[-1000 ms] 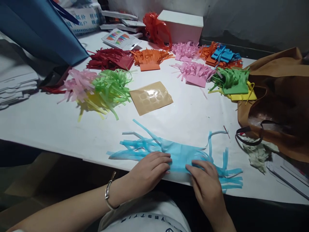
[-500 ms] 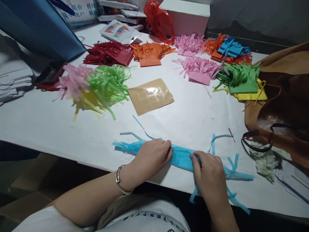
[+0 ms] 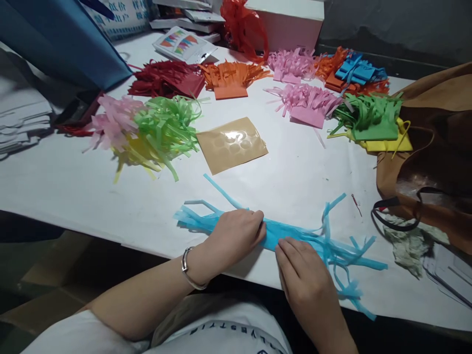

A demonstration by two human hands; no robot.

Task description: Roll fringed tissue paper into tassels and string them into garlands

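A light-blue tissue-paper tassel [image 3: 272,233] lies stretched sideways along the front edge of the table, fringed strips fanning out at both ends. My left hand [image 3: 239,229], with a silver bangle at its wrist, is closed on the tassel just left of its middle. Close by on the right, my right hand [image 3: 306,275] presses its fingers together at the paper's near edge; its thumb is hidden. Loose strips curl up and down beyond that hand, some hanging over the table edge.
A tan sheet of clear round stickers [image 3: 233,146] lies mid-table. Pale pink, green and yellow fringes [image 3: 165,123] are at left; red, orange [image 3: 230,92], pink, blue and green fringed bundles line the back. A brown bag [image 3: 391,172] and crumpled paper [image 3: 403,248] stand right.
My right hand has slid left and nearer to me along the tassel, uncovering more strips on the right. My left hand keeps its hold in nearly the same place.
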